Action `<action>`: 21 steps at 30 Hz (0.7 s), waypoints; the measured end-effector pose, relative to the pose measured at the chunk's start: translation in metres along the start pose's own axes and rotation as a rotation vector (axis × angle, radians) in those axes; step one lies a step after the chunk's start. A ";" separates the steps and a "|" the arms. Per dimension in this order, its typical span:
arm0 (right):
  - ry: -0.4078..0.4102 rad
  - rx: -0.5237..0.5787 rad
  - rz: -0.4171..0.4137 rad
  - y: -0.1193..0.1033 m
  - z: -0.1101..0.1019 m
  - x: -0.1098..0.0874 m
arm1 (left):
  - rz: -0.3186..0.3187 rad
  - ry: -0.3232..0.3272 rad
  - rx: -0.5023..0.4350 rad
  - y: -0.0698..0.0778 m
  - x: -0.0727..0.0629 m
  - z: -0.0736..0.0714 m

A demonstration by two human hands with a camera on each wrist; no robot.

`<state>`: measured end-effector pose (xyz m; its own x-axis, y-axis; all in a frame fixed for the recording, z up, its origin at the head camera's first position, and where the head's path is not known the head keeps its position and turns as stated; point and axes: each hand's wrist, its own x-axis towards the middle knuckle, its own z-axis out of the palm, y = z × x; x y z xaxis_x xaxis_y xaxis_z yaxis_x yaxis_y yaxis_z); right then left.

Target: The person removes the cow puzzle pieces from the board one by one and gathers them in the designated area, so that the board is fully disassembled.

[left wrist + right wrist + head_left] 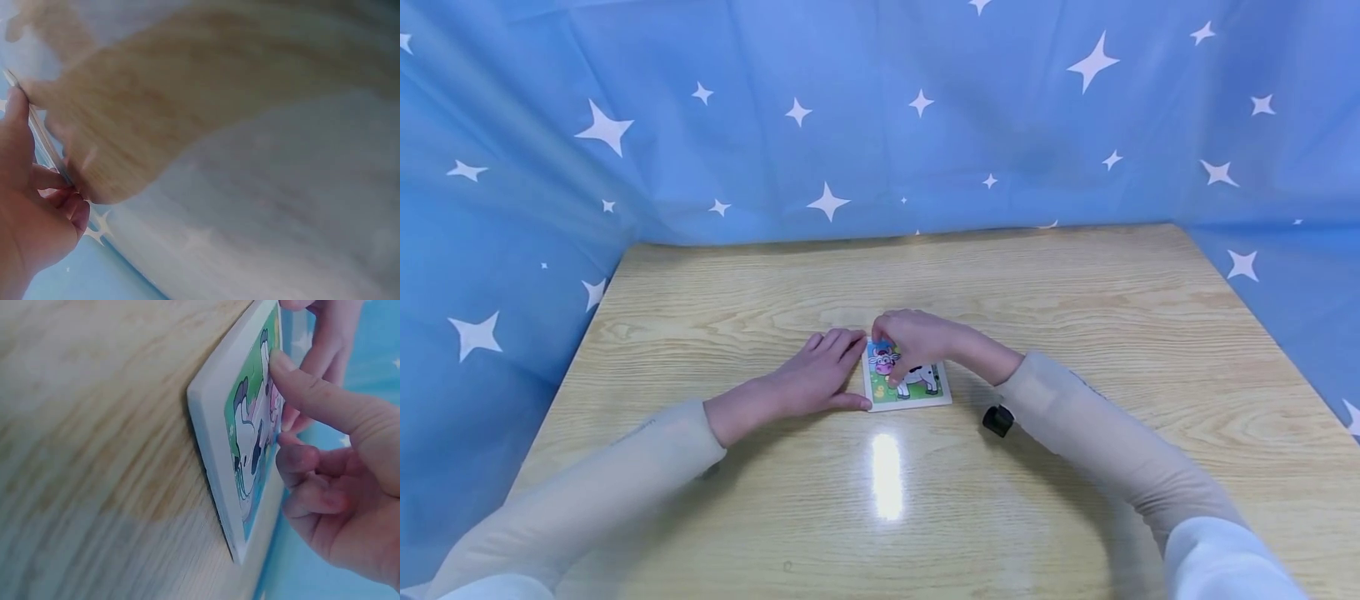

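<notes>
A small cow puzzle (913, 406) with a pale raised frame lies flat on the table. My left hand (820, 377) holds its left side, thumb at the near corner and fingers at the far one. The left wrist view shows this hand (34, 215) spread along the frame's thin edge. Above the picture is my right hand (921, 343), its thumb and curled fingers spanning the part around the printed cow's head (883, 362). Seen from the right wrist, the thumb (306, 390) rests on the picture while the other fingers bend at the far side, where their tips are partly hidden.
The wood-grain table (715, 500) extends around the puzzle on every side. A blue curtain (850, 117) with white stars hangs behind and beside it. A small black device (997, 421) shows under the right sleeve. A bright light reflection (887, 475) lies on the near tabletop.
</notes>
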<state>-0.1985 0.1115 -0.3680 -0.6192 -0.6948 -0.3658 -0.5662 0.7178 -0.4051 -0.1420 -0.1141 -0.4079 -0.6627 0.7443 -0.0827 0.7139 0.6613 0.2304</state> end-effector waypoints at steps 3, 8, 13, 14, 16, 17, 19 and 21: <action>-0.004 0.010 0.005 0.001 0.000 0.001 | -0.004 -0.006 -0.018 -0.001 0.001 0.000; -0.010 0.024 0.008 0.003 -0.001 0.002 | -0.007 -0.005 -0.044 -0.001 0.000 -0.002; -0.023 0.039 0.006 0.003 -0.001 0.002 | 0.013 0.002 -0.018 -0.004 0.000 -0.002; -0.024 0.039 0.006 0.003 0.000 0.002 | 0.021 0.005 -0.011 -0.005 0.000 -0.002; -0.025 0.039 0.005 0.003 0.000 0.003 | 0.044 0.013 0.002 -0.007 0.000 -0.002; -0.025 0.038 0.006 0.003 0.000 0.003 | 0.058 0.020 0.007 -0.008 0.000 -0.002; -0.024 0.040 0.003 0.004 0.000 0.003 | 0.079 0.030 0.012 -0.011 0.000 -0.002; -0.024 0.049 0.001 0.005 0.000 0.003 | 0.090 0.031 -0.003 -0.013 0.000 -0.003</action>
<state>-0.2034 0.1127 -0.3713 -0.6063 -0.6955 -0.3856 -0.5383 0.7159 -0.4447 -0.1522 -0.1231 -0.4085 -0.6029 0.7972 -0.0319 0.7699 0.5919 0.2386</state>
